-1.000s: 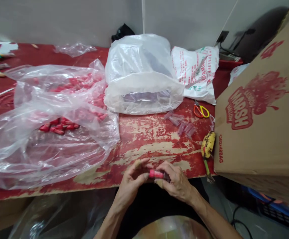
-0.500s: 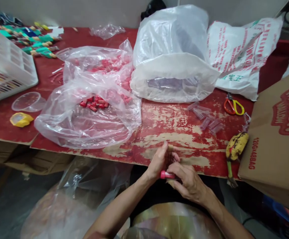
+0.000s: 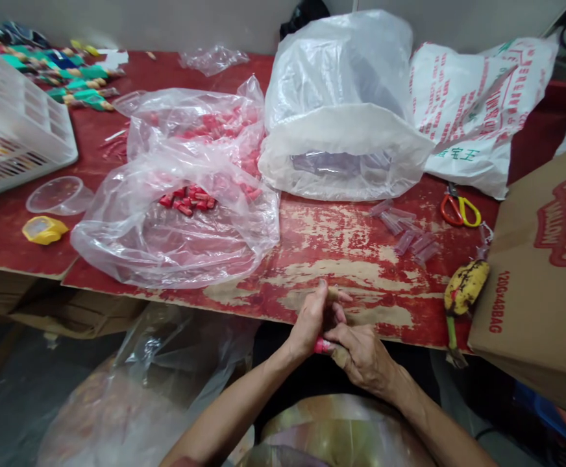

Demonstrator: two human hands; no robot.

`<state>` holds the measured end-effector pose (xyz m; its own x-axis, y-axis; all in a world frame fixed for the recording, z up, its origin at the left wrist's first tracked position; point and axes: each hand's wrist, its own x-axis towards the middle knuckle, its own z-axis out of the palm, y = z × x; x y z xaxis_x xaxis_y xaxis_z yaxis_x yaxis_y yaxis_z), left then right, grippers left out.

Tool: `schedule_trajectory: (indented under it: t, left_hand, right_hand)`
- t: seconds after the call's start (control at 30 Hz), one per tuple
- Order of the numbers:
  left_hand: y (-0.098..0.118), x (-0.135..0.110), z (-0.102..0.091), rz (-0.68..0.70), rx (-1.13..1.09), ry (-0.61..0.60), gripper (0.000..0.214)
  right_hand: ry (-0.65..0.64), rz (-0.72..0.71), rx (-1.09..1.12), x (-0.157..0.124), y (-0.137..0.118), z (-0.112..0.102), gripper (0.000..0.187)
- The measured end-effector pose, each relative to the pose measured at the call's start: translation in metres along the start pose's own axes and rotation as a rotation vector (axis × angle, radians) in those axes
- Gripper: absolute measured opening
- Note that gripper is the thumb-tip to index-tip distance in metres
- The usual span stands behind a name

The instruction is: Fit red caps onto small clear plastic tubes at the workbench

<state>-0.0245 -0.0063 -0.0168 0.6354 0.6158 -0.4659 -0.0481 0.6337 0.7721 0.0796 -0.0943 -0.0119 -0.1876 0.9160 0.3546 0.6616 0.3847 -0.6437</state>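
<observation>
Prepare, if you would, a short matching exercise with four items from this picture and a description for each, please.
Column one:
1. Pink cylinder
2. Scissors
3. Banana
4. Clear tubes

Column two:
A. Yellow with dark spots
B. Lying in a loose group
C. Gripped by the right hand
D. Fitted with red and yellow handles

Right pairs: 1-C, 2-D, 3-A, 4-B

Left grip (image 3: 313,319) cups loosely while right grip (image 3: 367,358) pinches.
</observation>
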Motion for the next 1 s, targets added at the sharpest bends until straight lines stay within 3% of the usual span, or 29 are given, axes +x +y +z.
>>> schedule_trajectory:
  t: [0.2,0.47,0.57,0.7,0.77,0.87,1.0]
  left_hand:
    - [-0.001,-0.015,0.010,0.119,0.217,0.103,0.069]
    - [0.001,-0.021,0.017,0.122,0.213,0.142,0.076]
    - [0.006,-0.009,0.012,0.095,0.143,0.163,0.076]
    - [0.021,0.007,-0.001,0.001,-0.249,0.119,0.072]
    - [0.029,0.009,-0.007,0.058,-0.388,0.131,0.066]
    - [0.032,0.003,-0.013,0.182,-0.388,0.188,0.057]
    - [0.018,-0.009,-0.016,0.207,-0.274,0.153,0.055]
  right_hand:
    - [0.117,-0.055,0.043,-0.005,-0.005,0.008,0.019]
    - [0.243,-0.147,0.004,-0.013,-0.008,0.017,0.027]
    - [0.212,-0.037,0.066,-0.001,-0.009,0.014,0.026]
    - [0.110,0.152,0.155,0.023,-0.008,0.000,0.018]
    - [0.111,0.197,0.171,0.028,-0.006,-0.007,0.015]
    - [0.170,0.232,0.115,0.027,0.000,-0.014,0.015]
    - [0.265,0.226,-0.002,0.021,0.009,-0.017,0.018]
